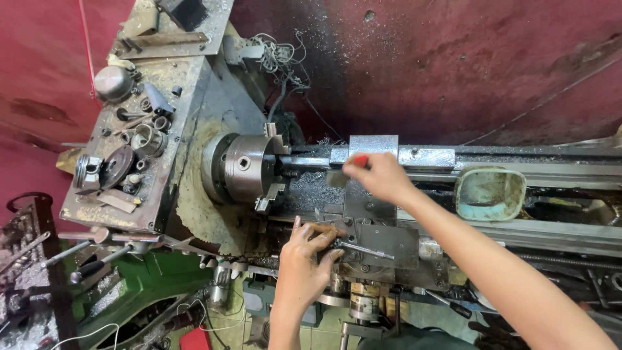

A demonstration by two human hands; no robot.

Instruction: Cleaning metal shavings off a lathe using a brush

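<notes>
— Steel bar [310,162], which way?
— Along the lathe bed, clamped in the chuck [243,167]. Right hand [379,176] pinches a red-tipped tool [360,160] over it; left hand [304,259] grips a handle [363,249].

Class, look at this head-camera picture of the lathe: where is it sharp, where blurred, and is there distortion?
Head view: the chuck is sharp under even light; the right hand is slightly motion-blurred; the left hand is clearer; straight lathe rails bow towards the edges, showing wide-angle distortion.
</notes>
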